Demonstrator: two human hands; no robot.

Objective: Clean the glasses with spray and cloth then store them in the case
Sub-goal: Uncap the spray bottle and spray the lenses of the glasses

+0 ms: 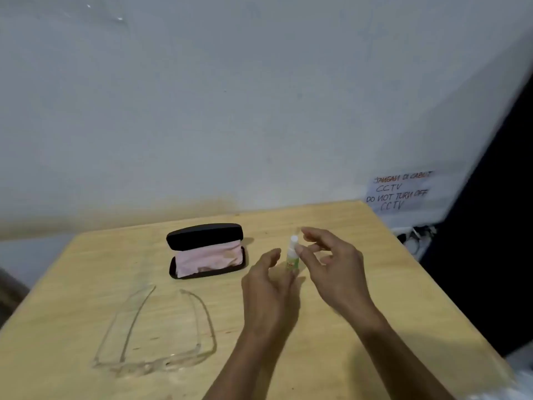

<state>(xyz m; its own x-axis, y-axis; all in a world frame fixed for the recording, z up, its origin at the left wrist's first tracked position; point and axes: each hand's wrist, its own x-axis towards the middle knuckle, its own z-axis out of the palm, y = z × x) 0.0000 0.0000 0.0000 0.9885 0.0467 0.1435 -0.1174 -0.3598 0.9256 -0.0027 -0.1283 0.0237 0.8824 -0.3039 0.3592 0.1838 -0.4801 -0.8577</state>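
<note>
A small spray bottle with a white nozzle and a green label stands upright on the wooden table, between my two hands. My left hand is just left of it; the thumb is apart from the bottle and the fingertips reach its base. My right hand hovers on the other side with its fingers spread, one fingertip at the bottle's middle. Clear-framed glasses lie unfolded at the front left. Behind them, the black case is open with a pink cloth inside.
The table meets a grey wall at the back. A handwritten paper notice hangs on the wall at the right, with cables below it. Right of the table's edge is a dark gap.
</note>
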